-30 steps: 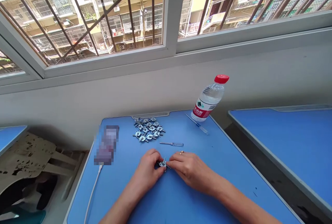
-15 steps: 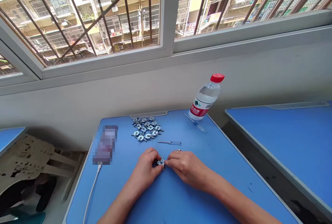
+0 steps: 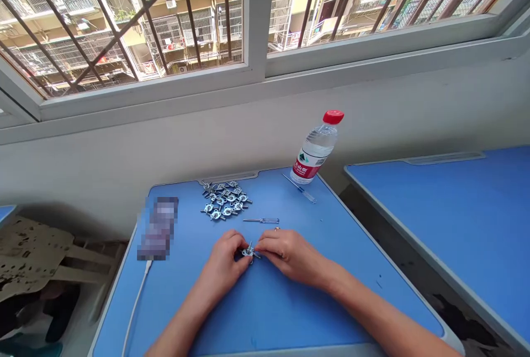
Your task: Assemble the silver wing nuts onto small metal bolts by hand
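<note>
A small silver metal fitting (image 3: 249,252) with a flat flange and a thin upright stem is held just above or on the blue desk. My left hand (image 3: 223,262) grips its left side between thumb and fingers. On the other side, the fingers of my right hand (image 3: 287,253) are pinched together at the fitting's right edge; their tips partly hide what they grip. Beyond my hands lies a screwdriver (image 3: 261,220) with a clear handle. Several similar metal fittings (image 3: 226,199) are gathered in a pile farther back.
A phone-like blurred object (image 3: 159,229) with a white cable (image 3: 136,304) lies on the left of the desk (image 3: 265,313). At the back right stand a water bottle (image 3: 315,150) with a red cap and, beside it, a second screwdriver (image 3: 300,188). Another blue desk (image 3: 447,202) is to the right.
The whole view has shifted, so the desk and its things appear slightly farther left and higher. Both hands stay at the fitting, whose right side shows a little more.
</note>
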Demonstrator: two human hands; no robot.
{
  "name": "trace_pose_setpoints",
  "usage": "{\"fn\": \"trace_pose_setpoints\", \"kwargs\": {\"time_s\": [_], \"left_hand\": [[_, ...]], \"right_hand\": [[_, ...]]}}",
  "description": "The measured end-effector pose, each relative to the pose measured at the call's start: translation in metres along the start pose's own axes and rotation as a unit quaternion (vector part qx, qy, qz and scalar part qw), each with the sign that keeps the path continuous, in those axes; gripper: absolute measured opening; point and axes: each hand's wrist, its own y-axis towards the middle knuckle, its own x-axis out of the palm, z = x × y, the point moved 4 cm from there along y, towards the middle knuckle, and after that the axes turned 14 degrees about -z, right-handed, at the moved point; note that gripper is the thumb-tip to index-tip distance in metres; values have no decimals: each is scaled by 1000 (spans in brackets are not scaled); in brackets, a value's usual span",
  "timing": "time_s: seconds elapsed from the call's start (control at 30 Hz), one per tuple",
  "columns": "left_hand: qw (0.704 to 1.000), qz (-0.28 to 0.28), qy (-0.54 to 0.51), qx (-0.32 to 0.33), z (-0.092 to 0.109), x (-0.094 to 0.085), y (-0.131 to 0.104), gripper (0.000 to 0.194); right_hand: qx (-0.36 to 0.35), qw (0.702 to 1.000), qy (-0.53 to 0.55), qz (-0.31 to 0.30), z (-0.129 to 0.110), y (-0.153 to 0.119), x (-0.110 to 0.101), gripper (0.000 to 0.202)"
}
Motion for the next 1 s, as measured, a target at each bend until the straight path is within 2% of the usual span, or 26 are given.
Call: {"fn": "trace_pose_setpoints", "kwargs": {"time_s": [0.23, 0.4, 0.47, 0.6, 0.7, 0.77, 0.83, 0.93, 1.0], "left_hand": [[1000, -2, -1, -2, -1, 1, 0, 13], [1000, 0, -5, -2, -2, 1, 0, 14], [1000, -3, -4, -5, -2, 2, 0, 15], [1000, -1, 0, -5, 0, 1, 0, 14], [1000, -1, 0, -7, 2, 0, 0, 14], [1000, 0, -1, -9, 2, 0, 0, 14], [1000, 3, -2, -8, 2, 0, 0, 15], [1000, 6, -3, -6, 1, 0, 0, 15], [1000, 7, -3, -4, 1, 0, -1, 14]], "right_hand": [[-14, 1000, 7, 14, -1, 0, -1, 25], [87, 990, -36, 105, 18, 0, -14, 19], [121, 985, -74, 96, 28, 2, -14, 26], [132, 982, -114, 65, 38, 7, -6, 14], [135, 981, -120, 70, 38, 7, -4, 15], [147, 983, -77, 80, 36, 5, -8, 14], [160, 982, 17, 100, 33, 0, -15, 12], [159, 964, 167, 134, 22, -5, -29, 15], [142, 951, 243, 126, 14, -6, -35, 24]]}}
